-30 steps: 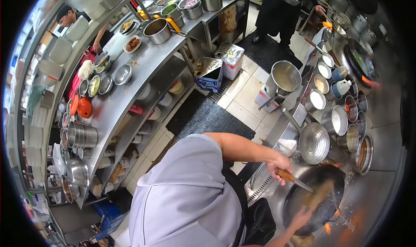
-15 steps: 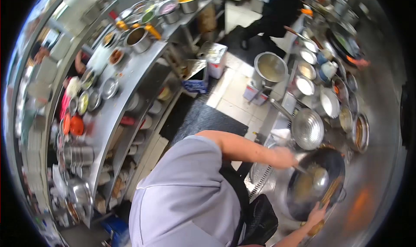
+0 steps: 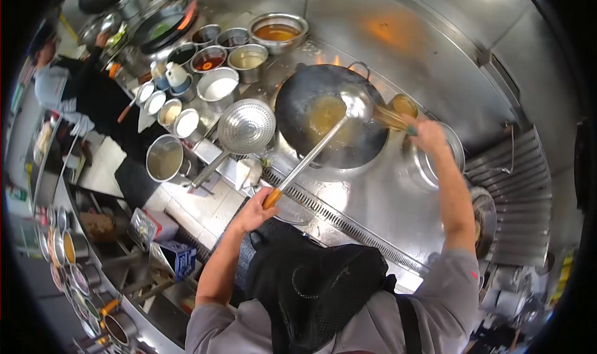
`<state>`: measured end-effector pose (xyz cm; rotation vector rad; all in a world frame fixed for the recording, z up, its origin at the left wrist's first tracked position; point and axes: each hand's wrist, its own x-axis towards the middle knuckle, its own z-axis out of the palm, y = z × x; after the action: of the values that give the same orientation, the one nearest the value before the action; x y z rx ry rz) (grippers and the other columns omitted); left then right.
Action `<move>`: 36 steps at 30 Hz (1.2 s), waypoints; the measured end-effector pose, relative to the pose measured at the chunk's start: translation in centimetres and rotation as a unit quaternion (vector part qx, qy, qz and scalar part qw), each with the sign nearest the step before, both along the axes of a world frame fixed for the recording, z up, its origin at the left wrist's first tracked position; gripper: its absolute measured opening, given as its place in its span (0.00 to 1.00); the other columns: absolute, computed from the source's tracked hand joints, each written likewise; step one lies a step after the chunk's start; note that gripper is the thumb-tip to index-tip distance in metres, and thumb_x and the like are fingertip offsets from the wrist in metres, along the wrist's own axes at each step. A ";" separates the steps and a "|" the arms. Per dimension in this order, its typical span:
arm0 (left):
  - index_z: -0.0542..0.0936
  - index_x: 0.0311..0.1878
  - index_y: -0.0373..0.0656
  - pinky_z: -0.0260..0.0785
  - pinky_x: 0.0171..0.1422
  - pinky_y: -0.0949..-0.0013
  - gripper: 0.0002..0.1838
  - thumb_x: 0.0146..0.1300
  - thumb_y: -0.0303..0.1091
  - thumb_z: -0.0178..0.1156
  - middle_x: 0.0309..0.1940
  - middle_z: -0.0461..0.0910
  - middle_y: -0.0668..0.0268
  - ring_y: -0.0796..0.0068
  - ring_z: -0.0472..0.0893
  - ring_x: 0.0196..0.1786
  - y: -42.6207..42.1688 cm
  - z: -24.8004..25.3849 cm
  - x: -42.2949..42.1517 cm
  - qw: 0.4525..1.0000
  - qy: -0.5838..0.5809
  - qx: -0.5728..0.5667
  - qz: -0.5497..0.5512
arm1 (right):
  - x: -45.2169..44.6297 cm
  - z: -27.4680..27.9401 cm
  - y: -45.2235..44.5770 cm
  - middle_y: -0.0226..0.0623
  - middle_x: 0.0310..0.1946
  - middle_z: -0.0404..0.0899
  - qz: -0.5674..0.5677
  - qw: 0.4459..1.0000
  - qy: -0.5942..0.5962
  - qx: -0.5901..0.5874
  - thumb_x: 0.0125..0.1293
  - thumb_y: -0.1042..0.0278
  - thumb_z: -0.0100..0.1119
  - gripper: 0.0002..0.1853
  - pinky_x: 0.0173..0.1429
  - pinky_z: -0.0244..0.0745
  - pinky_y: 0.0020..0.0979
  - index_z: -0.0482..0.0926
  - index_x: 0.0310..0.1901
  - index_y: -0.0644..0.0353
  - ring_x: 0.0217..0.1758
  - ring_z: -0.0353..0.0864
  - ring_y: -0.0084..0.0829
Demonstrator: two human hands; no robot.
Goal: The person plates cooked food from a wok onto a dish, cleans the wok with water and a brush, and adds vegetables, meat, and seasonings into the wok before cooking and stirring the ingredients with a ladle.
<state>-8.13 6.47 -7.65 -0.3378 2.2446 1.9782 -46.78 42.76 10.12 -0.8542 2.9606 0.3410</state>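
My left hand [image 3: 256, 211] grips the wooden end of a long-handled ladle [image 3: 314, 152]. The ladle's metal bowl hangs over the right half of a dark wok [image 3: 292, 114], which has some yellowish liquid [image 3: 326, 119] in its bottom. My right hand [image 3: 430, 136] is closed around a bamboo wok brush [image 3: 390, 116], whose bristle end points left toward the ladle bowl at the wok's right rim. Whether brush and ladle touch is unclear because of blur.
Flames [image 3: 336, 60] show behind the wok. Left of it lie a perforated strainer [image 3: 247, 126] and several sauce pots [image 3: 249, 62]. A metal basin [image 3: 457, 146] is at its right. Another person [image 3: 93, 87] stands at the far left.
My view has swung round from the shelves and aisle to face the stove. The brush has come from inside the wok to its right rim, beside the ladle bowl. Both hands keep their grip.
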 end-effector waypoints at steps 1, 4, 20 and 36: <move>0.72 0.61 0.38 0.68 0.51 0.70 0.26 0.61 0.31 0.68 0.41 0.74 0.67 0.76 0.73 0.45 0.3 -0.2 0.3 1.000 0.000 -0.003 -0.011 | -0.3 1.3 1.5 0.46 0.59 0.79 0.026 0.998 0.015 0.056 0.55 0.64 0.71 0.41 0.62 0.75 0.50 0.67 0.72 0.33 0.56 0.80 0.52; 0.70 0.63 0.39 0.68 0.55 0.72 0.26 0.62 0.27 0.67 0.44 0.73 0.68 0.78 0.73 0.48 0.7 -1.0 0.7 0.999 0.011 0.031 -0.033 | -1.2 4.8 7.8 0.48 0.60 0.79 0.060 0.948 0.152 -0.274 0.56 0.70 0.71 0.38 0.65 0.74 0.44 0.70 0.71 0.47 0.59 0.80 0.51; 0.69 0.65 0.37 0.70 0.63 0.51 0.35 0.69 0.57 0.58 0.58 0.77 0.44 0.48 0.78 0.58 17.0 -13.2 -0.9 0.955 0.095 -0.041 -0.279 | 13.4 -1.4 6.0 0.51 0.66 0.74 -0.048 0.913 -0.145 -0.378 0.74 0.60 0.58 0.30 0.73 0.63 0.36 0.66 0.71 0.69 0.70 0.72 0.41; 0.81 0.44 0.37 0.74 0.53 0.58 0.14 0.61 0.37 0.61 0.43 0.81 0.52 0.54 0.82 0.46 7.1 -1.5 48.2 0.447 -0.076 -0.313 0.834 | 34.1 -11.3 -29.2 0.28 0.33 0.76 0.171 0.707 -0.603 -0.327 0.73 0.63 0.60 0.30 0.23 0.66 0.22 0.64 0.73 0.52 0.24 0.73 0.19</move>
<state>40.05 13.57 -9.17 -3.5680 2.1169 0.5101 -12.67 13.55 -1.14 -1.0503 1.5890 -0.9691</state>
